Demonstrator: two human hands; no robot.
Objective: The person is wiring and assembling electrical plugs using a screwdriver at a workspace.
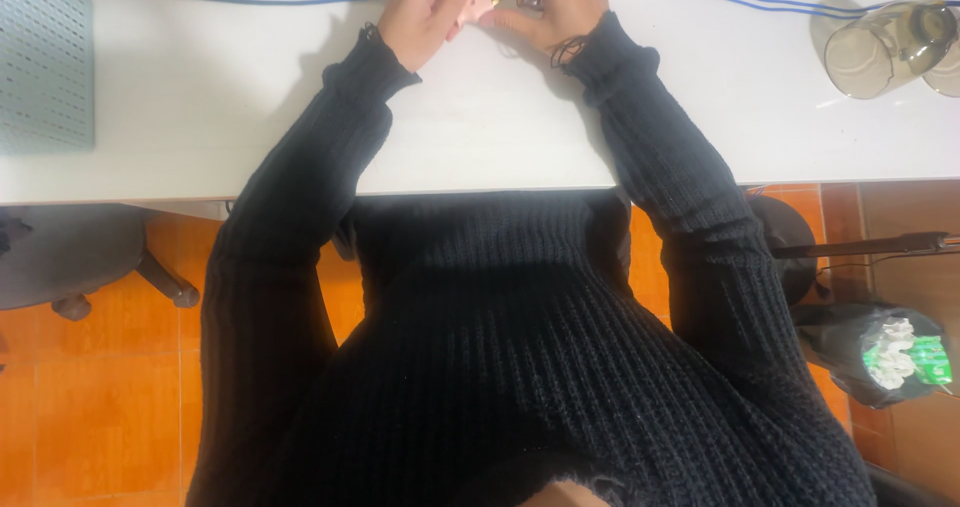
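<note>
Two hands meet at the far edge of the white bench [200,117] — the left hand [425,12] curls its fingers around a small pink piece with yellow prongs [478,0], while the right hand [560,5] rests half-closed beside it, fingertips touching. Blue cable [230,0] runs behind; a clear glass jug [885,47] stands well right.

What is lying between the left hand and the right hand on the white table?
In the head view, a small pink piece with yellow prongs sits between the left hand and right hand; both touch it.
</note>
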